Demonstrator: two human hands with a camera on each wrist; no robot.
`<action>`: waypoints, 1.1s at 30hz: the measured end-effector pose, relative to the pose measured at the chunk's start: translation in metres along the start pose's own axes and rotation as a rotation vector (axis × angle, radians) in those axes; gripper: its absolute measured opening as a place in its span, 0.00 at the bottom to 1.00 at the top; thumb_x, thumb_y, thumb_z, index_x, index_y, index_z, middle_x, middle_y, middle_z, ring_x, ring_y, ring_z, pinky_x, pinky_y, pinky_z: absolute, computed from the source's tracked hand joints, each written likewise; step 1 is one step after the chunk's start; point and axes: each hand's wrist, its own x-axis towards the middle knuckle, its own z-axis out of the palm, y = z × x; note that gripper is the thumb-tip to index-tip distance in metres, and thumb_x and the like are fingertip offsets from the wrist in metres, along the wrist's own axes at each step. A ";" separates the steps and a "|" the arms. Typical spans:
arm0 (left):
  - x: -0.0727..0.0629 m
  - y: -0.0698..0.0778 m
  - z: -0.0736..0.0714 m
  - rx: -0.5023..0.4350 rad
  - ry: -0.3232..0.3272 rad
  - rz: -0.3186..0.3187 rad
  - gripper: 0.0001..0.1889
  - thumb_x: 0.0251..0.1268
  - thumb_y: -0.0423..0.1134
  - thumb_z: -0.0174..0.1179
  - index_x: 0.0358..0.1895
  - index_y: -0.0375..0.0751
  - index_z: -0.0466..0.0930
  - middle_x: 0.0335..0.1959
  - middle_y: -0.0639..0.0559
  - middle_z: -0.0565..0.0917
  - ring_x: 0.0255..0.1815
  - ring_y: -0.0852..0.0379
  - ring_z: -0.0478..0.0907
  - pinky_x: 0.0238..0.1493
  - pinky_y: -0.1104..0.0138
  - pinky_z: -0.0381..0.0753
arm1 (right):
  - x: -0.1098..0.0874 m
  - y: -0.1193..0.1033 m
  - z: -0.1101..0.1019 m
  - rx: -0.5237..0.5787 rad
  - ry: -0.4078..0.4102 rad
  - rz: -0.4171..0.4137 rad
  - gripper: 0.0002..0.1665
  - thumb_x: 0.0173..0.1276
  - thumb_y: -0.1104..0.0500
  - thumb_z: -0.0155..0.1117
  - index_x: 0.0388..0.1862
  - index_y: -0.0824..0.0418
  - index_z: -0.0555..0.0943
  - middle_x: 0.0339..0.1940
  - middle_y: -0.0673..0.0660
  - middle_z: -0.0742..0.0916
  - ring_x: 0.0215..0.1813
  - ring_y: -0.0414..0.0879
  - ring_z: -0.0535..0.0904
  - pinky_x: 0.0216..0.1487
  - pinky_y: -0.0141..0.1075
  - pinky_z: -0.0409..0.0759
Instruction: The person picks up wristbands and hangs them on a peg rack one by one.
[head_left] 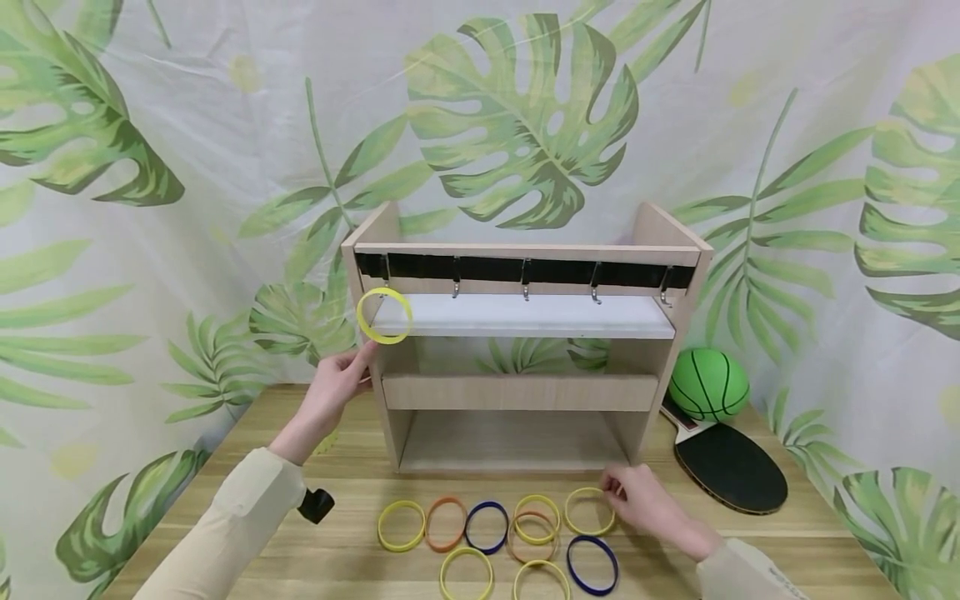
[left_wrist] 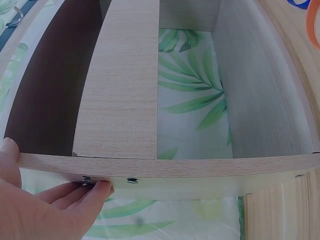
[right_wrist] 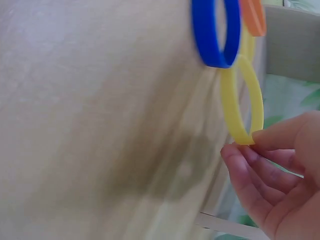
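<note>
My left hand [head_left: 341,387] holds the left side panel of a wooden rack [head_left: 517,393]. In the left wrist view, its thumb lies at the panel's edge and its fingers touch the outer face. Just above that hand, a yellow silicone wristband [head_left: 386,340] hangs at the leftmost metal hook [head_left: 386,268]. On the table, my right hand [head_left: 641,500] pinches the edge of another yellow wristband [right_wrist: 229,105] between thumb and fingers. A blue wristband [right_wrist: 205,45] and an orange wristband [right_wrist: 255,20] are close to it in the right wrist view.
Several yellow, orange and blue wristbands lie before the rack, including a blue wristband [head_left: 572,575]. More hooks line the rack's black strip [head_left: 491,270]. At the right are a green ball [head_left: 708,383] and a black table tennis bat [head_left: 731,468]. A leaf-print cloth [head_left: 225,167] hangs behind.
</note>
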 end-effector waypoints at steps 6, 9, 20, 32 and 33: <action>0.000 -0.001 0.000 -0.004 -0.003 -0.005 0.41 0.74 0.64 0.46 0.67 0.23 0.69 0.77 0.37 0.62 0.75 0.41 0.65 0.72 0.54 0.73 | 0.014 -0.014 -0.023 -0.036 0.088 -0.131 0.11 0.54 0.75 0.69 0.27 0.60 0.80 0.25 0.53 0.87 0.26 0.38 0.82 0.26 0.24 0.82; 0.000 0.000 0.000 -0.020 -0.014 -0.019 0.42 0.73 0.65 0.46 0.69 0.27 0.67 0.78 0.40 0.60 0.76 0.42 0.64 0.74 0.54 0.71 | 0.023 -0.028 -0.039 -0.035 0.095 -0.174 0.11 0.56 0.75 0.69 0.28 0.60 0.80 0.26 0.52 0.87 0.27 0.37 0.82 0.26 0.24 0.83; 0.000 0.000 -0.001 -0.041 -0.024 -0.006 0.39 0.75 0.61 0.46 0.71 0.27 0.64 0.77 0.36 0.61 0.76 0.41 0.63 0.73 0.54 0.70 | 0.070 -0.107 -0.103 -0.082 0.173 -0.360 0.09 0.58 0.72 0.71 0.33 0.62 0.82 0.30 0.53 0.86 0.31 0.37 0.82 0.30 0.20 0.82; 0.000 0.000 0.000 -0.022 -0.019 0.015 0.38 0.76 0.60 0.45 0.70 0.26 0.65 0.76 0.34 0.62 0.75 0.40 0.65 0.70 0.57 0.74 | 0.132 -0.183 -0.158 -0.103 0.222 -0.515 0.03 0.65 0.69 0.67 0.37 0.63 0.81 0.34 0.54 0.86 0.35 0.40 0.83 0.35 0.24 0.85; 0.000 0.000 0.000 -0.024 -0.018 0.014 0.39 0.76 0.60 0.45 0.70 0.26 0.66 0.76 0.34 0.62 0.75 0.40 0.64 0.70 0.57 0.74 | 0.136 -0.187 -0.160 -0.108 0.231 -0.525 0.03 0.66 0.68 0.67 0.37 0.63 0.81 0.34 0.54 0.86 0.35 0.40 0.84 0.35 0.25 0.85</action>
